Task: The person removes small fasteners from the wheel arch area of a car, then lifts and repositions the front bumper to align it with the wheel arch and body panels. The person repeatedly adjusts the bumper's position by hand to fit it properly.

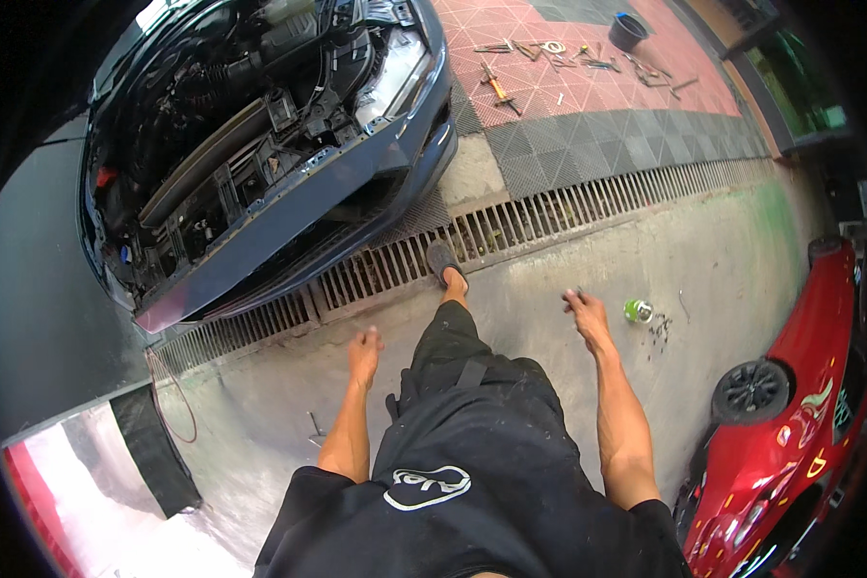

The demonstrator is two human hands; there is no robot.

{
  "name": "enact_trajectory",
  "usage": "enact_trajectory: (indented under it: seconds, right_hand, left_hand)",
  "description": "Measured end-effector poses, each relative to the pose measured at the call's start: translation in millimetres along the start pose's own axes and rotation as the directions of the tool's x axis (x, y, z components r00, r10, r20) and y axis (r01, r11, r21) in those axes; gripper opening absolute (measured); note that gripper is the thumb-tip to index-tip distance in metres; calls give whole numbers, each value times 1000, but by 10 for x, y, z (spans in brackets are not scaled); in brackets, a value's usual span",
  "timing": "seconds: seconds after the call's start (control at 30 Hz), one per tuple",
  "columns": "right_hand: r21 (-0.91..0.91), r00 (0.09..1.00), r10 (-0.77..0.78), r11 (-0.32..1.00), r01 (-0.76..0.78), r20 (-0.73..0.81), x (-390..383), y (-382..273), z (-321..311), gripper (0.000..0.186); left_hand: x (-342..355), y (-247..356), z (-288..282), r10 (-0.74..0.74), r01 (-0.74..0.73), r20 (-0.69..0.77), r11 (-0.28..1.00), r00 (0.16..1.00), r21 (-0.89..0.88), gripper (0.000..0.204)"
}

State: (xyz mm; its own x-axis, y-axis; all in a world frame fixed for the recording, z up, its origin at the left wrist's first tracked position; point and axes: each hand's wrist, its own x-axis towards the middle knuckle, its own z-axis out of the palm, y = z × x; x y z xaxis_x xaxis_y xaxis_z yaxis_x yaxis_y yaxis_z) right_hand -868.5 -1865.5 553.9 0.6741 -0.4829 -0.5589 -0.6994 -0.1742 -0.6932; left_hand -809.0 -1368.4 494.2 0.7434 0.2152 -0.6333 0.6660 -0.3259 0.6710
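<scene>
My left hand (364, 353) hangs in the air to the left of my legs, above the concrete floor, apart from the car. Its fingers look loosely curled and are smeared by motion. Out to the right is my right hand (587, 318), its fingers bent together around something small and dark that I cannot make out. The nearest thing to it is a green and silver can (638, 311) lying on the floor. Small dark pieces (660, 330) are scattered beside that can. Ahead on the left stands a dark blue car (289, 226), its engine bay uncovered.
A metal drain grate (568, 207) crosses the floor under my forward foot. On the tiles beyond lie several hand tools (549, 53), an orange-handled tool (497, 90) and a black bucket (628, 33). A red car (780, 424) stands at right. A thin hose (169, 405) lies left.
</scene>
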Motion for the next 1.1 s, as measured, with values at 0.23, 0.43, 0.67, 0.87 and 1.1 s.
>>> enact_trajectory:
  seconds: [0.23, 0.43, 0.67, 0.87, 1.1]
  right_hand:
    - [-169, 946, -35, 981, 94, 323, 1147, -1925, 1259, 48]
    - [-10, 878, 47, 999, -49, 476, 1802, -3025, 2251, 50]
    - [292, 924, 3, 948, -124, 383, 2325, -3452, 3180, 60]
    - [327, 944, 84, 925, -193, 319, 2381, -3536, 3414, 54]
    - [288, 956, 138, 934, -212, 257, 2455, -3418, 3468, 57]
  left_hand:
    - [1031, 1634, 274, 212, -237, -382, 971, 899, -18, 50]
    - [1829, 2778, 140, 596, -351, -441, 780, 671, 519, 79]
    - [2322, 3041, 94, 530, -208, -239, 649, 813, 732, 98]
    - [2327, 3102, 89, 490, -165, -278, 683, 826, 711, 92]
    - [2330, 3105, 93, 506, -156, -271, 651, 819, 743, 92]
